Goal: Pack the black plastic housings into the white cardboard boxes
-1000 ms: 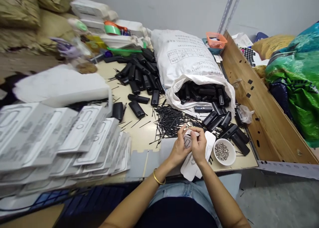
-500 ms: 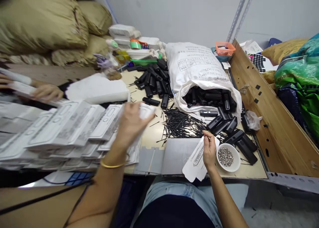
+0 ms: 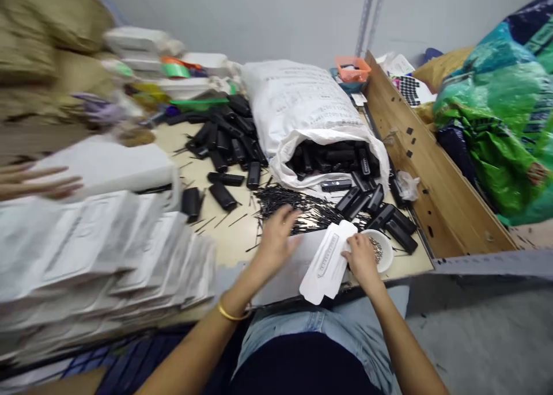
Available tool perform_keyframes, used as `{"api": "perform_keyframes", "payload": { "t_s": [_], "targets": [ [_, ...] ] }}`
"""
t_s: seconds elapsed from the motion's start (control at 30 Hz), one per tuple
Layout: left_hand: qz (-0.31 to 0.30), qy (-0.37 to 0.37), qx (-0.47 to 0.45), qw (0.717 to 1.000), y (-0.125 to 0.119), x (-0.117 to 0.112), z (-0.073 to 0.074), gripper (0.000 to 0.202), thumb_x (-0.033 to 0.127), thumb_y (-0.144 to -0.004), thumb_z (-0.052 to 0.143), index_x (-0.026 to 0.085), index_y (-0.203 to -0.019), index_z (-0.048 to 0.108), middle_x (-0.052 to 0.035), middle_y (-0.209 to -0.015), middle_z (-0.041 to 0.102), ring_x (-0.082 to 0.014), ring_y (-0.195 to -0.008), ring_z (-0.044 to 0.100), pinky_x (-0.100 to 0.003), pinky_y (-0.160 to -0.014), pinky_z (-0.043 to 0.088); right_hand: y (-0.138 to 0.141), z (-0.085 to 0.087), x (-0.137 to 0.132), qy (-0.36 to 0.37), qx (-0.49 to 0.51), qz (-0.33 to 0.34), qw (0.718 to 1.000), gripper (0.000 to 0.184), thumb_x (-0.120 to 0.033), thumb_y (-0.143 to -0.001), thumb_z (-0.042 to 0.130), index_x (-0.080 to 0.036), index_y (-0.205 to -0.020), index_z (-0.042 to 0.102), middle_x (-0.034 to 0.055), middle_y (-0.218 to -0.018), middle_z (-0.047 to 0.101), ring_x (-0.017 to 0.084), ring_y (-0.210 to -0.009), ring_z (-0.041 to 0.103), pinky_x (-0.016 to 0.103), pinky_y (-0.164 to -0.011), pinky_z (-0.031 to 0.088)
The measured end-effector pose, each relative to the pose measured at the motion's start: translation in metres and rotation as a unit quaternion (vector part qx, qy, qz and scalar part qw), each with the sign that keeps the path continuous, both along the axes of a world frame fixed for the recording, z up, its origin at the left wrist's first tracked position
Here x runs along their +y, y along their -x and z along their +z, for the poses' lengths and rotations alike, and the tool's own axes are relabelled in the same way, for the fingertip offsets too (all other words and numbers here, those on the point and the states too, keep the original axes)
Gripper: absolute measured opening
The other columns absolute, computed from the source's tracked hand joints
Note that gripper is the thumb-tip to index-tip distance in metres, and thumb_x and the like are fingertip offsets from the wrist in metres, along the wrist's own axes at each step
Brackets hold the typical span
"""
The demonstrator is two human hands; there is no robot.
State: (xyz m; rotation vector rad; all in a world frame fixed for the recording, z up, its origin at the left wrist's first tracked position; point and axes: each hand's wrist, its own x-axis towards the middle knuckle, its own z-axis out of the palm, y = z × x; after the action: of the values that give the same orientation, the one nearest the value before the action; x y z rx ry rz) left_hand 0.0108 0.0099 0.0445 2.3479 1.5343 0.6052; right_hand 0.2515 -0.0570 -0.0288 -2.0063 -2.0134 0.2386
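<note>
Nearest, at the table (image 3: pixel 233 242) edge: pinches a white die-cut card (image 3: pixel 326 262) by its right side with the right hand (image 3: pixel 362 259), thumb on top and fingers curled under. Keeps the card tilted over a grey sheet (image 3: pixel 276 277), just beside a small white bowl (image 3: pixel 386 257) of tiny metal bits. Left hand (image 3: pixel 279 239) out over the near fringe of a pile of thin black pins (image 3: pixel 302 208), fingers loosely spread, holding nothing.

Looks like a fetching step, with the card held ready and the free hand at the pins. To lift a single pin clear of that tangle: fine fingertip pinch needed, card kept steady.

Further out, loose black plastic cases (image 3: pixel 222 194) scattered about, more spilling from the open mouth of a white woven sack (image 3: pixel 302 104). To the left, a blurred stack of carded packs (image 3: pixel 99 251), print unreadable. Beyond it, another person's hand (image 3: pixel 41 179), cut off at the frame edge.

Cannot confirm contact between the left fingertips and any pin. Cannot name the bowl's contents, half hidden behind the right hand. Clutter along the back wall too smeared to identify.
</note>
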Motion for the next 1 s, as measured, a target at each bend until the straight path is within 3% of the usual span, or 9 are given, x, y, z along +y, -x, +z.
{"api": "perform_keyframes", "payload": {
  "t_s": [0.07, 0.13, 0.23, 0.43, 0.53, 0.63, 0.73, 0.83, 1.0],
  "targets": [
    [-0.128, 0.109, 0.013, 0.986, -0.042, -0.023, -0.036, 0.051, 0.029, -0.077, 0.063, 0.020, -0.125, 0.051, -0.0161, -0.133, 0.047, -0.0313, -0.120, 0.046, -0.045, -0.098, 0.040, 0.002, 0.004, 0.003, 0.031, -0.037, 0.008, 0.999, 0.024, -0.025, -0.078, 0.068, -0.017, -0.098, 0.059, 0.0114, -0.103, 0.060, 0.028, -0.099, 0.050, 0.040, -0.084, 0.038],
    [-0.144, 0.153, 0.056, 0.976, -0.067, -0.045, -0.062, 0.062, 0.024, -0.070, 0.070, 0.020, -0.128, 0.049, -0.0171, -0.135, 0.045, -0.0339, -0.120, 0.044, -0.046, -0.096, 0.040, 0.001, 0.009, 0.010, 0.048, -0.050, 0.007, 0.998, 0.032, -0.030, -0.076, 0.070, -0.017, -0.102, 0.057, 0.0114, -0.105, 0.059, 0.028, -0.101, 0.050, 0.041, -0.087, 0.036],
    [-0.115, 0.164, 0.102, 0.974, -0.078, -0.058, -0.079, 0.075, 0.022, -0.066, 0.074, 0.019, -0.133, 0.042, -0.0182, -0.136, 0.042, -0.0354, -0.118, 0.043, -0.046, -0.093, 0.040, -0.006, 0.016, 0.029, 0.082, -0.042, 0.008, 0.996, 0.041, -0.036, -0.073, 0.073, -0.015, -0.105, 0.056, 0.0129, -0.106, 0.058, 0.028, -0.101, 0.050, 0.041, -0.085, 0.035],
    [-0.119, 0.182, 0.105, 0.970, -0.065, -0.041, -0.064, 0.068, 0.030, -0.071, 0.070, 0.018, -0.131, 0.043, -0.0146, -0.128, 0.045, -0.0298, -0.110, 0.047, -0.039, -0.090, 0.042, -0.016, 0.021, 0.066, 0.148, 0.044, 0.051, 0.987, 0.029, -0.025, -0.070, 0.075, -0.016, -0.092, 0.059, 0.0078, -0.097, 0.061, 0.025, -0.098, 0.051, 0.038, -0.085, 0.034],
    [-0.115, 0.192, 0.092, 0.970, -0.067, -0.011, -0.049, 0.038, 0.032, -0.083, 0.056, 0.017, -0.117, 0.053, -0.0120, -0.111, 0.053, -0.0253, -0.100, 0.053, -0.035, -0.083, 0.045, -0.021, 0.023, 0.059, 0.065, 0.111, 0.063, 0.990, 0.026, -0.020, -0.076, 0.068, -0.018, -0.099, 0.057, 0.0072, -0.104, 0.059, 0.022, -0.100, 0.050, 0.036, -0.086, 0.036],
    [-0.101, 0.141, 0.080, 0.982, -0.087, 0.036, -0.041, 0.030, 0.028, -0.089, 0.044, 0.015, -0.114, 0.053, -0.0114, -0.106, 0.056, -0.0235, -0.101, 0.054, -0.034, -0.086, 0.044, -0.032, 0.019, 0.034, -0.017, 0.125, -0.023, 0.992, 0.011, -0.019, -0.084, 0.056, -0.019, -0.094, 0.057, 0.0066, -0.096, 0.060, 0.021, -0.094, 0.051, 0.032, -0.083, 0.038],
    [-0.092, 0.108, 0.082, 0.987, -0.122, 0.078, -0.045, 0.042, 0.023, -0.085, 0.049, 0.013, -0.125, 0.045, -0.0150, -0.114, 0.054, -0.0269, -0.107, 0.052, -0.037, -0.090, 0.043, -0.040, 0.006, 0.009, 0.033, 0.085, -0.089, 0.992, 0.008, -0.016, -0.084, 0.051, -0.019, -0.086, 0.058, 0.0063, -0.088, 0.061, 0.021, -0.086, 0.053, 0.031, -0.075, 0.040],
    [-0.091, 0.106, 0.097, 0.985, -0.151, 0.099, -0.056, 0.055, 0.013, -0.076, 0.056, 0.010, -0.128, 0.041, -0.0198, -0.117, 0.052, -0.0316, -0.108, 0.051, -0.041, -0.085, 0.045, -0.042, -0.010, -0.001, 0.071, 0.070, -0.094, 0.991, 0.011, -0.012, -0.081, 0.050, -0.019, -0.079, 0.059, 0.0065, -0.085, 0.062, 0.021, -0.083, 0.054, 0.030, -0.071, 0.040],
    [-0.095, 0.087, 0.101, 0.986, -0.147, 0.107, -0.060, 0.055, 0.006, -0.074, 0.051, 0.010, -0.128, 0.043, -0.0203, -0.122, 0.049, -0.0316, -0.111, 0.051, -0.040, -0.086, 0.046, -0.046, -0.018, 0.002, 0.013, 0.142, -0.112, 0.983, 0.016, -0.016, -0.083, 0.046, -0.019, -0.078, 0.061, 0.0066, -0.086, 0.064, 0.020, -0.089, 0.055, 0.032, -0.081, 0.042]
  ]
}}
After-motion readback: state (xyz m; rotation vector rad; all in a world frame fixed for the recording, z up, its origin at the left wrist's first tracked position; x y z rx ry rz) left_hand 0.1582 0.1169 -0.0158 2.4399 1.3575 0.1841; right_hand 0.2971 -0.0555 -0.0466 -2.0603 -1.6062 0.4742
